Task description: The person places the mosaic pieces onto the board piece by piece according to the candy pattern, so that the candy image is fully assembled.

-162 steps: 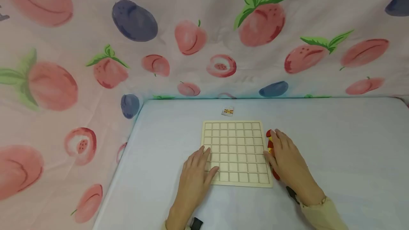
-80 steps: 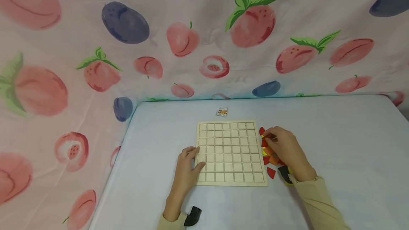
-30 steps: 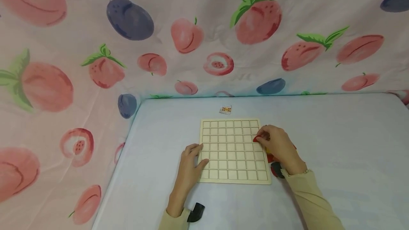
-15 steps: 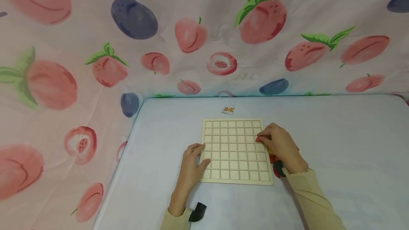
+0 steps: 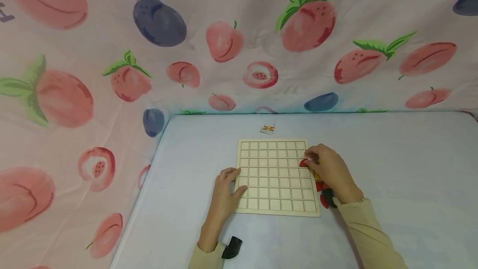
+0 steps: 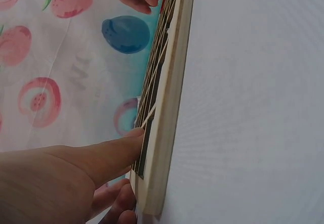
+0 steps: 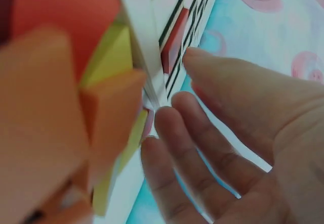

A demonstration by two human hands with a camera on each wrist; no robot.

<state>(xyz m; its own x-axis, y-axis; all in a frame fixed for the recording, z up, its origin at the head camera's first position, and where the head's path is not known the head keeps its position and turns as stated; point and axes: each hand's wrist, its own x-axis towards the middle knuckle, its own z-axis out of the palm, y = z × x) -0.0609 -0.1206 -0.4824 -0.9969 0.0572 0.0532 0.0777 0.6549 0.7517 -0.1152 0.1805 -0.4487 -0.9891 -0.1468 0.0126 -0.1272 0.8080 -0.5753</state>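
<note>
A square wooden grid board (image 5: 278,176) lies on the white table. My left hand (image 5: 223,192) rests at its left edge; in the left wrist view the thumb (image 6: 119,150) touches the board's top face. A red quarter-round tile (image 5: 303,162) sits on a grid square near the right edge. My right hand (image 5: 332,170) is over that edge, its thumb tip by this tile. The right wrist view shows its fingers (image 7: 187,163) loosely bent and apart, with nothing held. Loose tiles in red, yellow and orange (image 7: 111,107) lie beside the board, partly hidden under the hand.
A small printed pattern card (image 5: 267,128) lies behind the board. A black device (image 5: 232,247) is on the left wrist, and another (image 5: 328,198) on the right. A fruit-print cloth (image 5: 257,45) hangs at the back and left of the table.
The right hand has gone from the tile pile to the board's right edge with a red tile, and has let it go on a square. The left hand stays at the left edge.
</note>
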